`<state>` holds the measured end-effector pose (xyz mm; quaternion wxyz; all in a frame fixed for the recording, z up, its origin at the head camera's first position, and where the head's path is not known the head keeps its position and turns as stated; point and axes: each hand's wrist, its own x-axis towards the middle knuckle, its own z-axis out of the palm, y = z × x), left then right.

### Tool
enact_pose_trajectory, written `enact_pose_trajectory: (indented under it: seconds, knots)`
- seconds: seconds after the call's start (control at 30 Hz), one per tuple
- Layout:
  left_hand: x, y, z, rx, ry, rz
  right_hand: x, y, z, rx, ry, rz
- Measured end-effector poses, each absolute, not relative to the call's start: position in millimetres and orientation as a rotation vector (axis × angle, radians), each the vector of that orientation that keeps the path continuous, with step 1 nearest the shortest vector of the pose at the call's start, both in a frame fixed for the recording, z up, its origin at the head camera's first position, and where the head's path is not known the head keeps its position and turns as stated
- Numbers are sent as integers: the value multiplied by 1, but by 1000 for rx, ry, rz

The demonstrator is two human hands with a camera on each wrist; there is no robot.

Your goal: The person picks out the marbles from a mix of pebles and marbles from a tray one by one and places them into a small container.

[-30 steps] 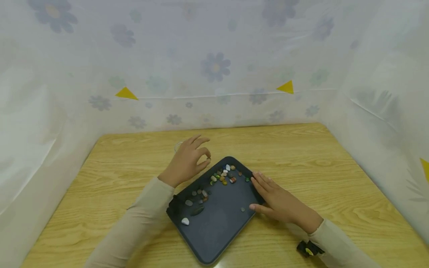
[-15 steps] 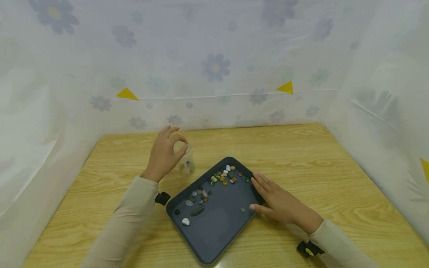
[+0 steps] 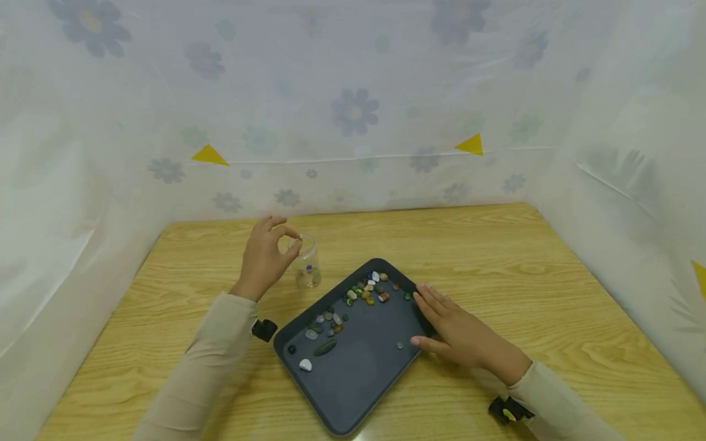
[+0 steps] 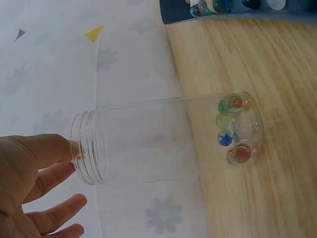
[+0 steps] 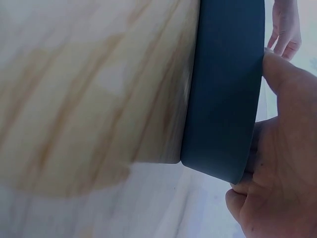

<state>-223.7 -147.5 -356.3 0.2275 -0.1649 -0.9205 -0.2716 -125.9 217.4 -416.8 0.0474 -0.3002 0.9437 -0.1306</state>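
Note:
My left hand point(image 3: 265, 257) is at the mouth of a clear jar point(image 3: 309, 269), thumb and index fingertip pinching a small marble-like piece point(image 3: 300, 238), mostly hidden by the fingers. In the left wrist view the jar point(image 4: 148, 141) has several glass marbles at its bottom, among them a blue marble point(image 4: 225, 138). My right hand point(image 3: 458, 331) rests with straight fingers on the right rim of a dark tray point(image 3: 358, 392). Inside the tray lie several pebbles and marbles, including a white pebble point(image 3: 305, 365) and a long dark stone point(image 3: 325, 347). The right wrist view shows the tray's outer wall point(image 5: 223, 89).
Everything stands on a wood-grain table point(image 3: 524, 275). Pale floral sheeting point(image 3: 353, 177) encloses it at the back and both sides, with yellow triangles point(image 3: 208, 155) on it. Each wrist bears a black camera mount point(image 3: 265, 330).
My left hand has moved left, away from above the tray to the jar's mouth, then dipped slightly. The jar has come into clear view. The right hand and tray have stayed put.

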Motion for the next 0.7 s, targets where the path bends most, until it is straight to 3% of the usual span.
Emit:
enact_pose_trajectory:
  seconds: [0.7]
  knots:
    - [-223,-146,-357,-421,-2614,-800,-127,218,-419,-928,2887,-402]
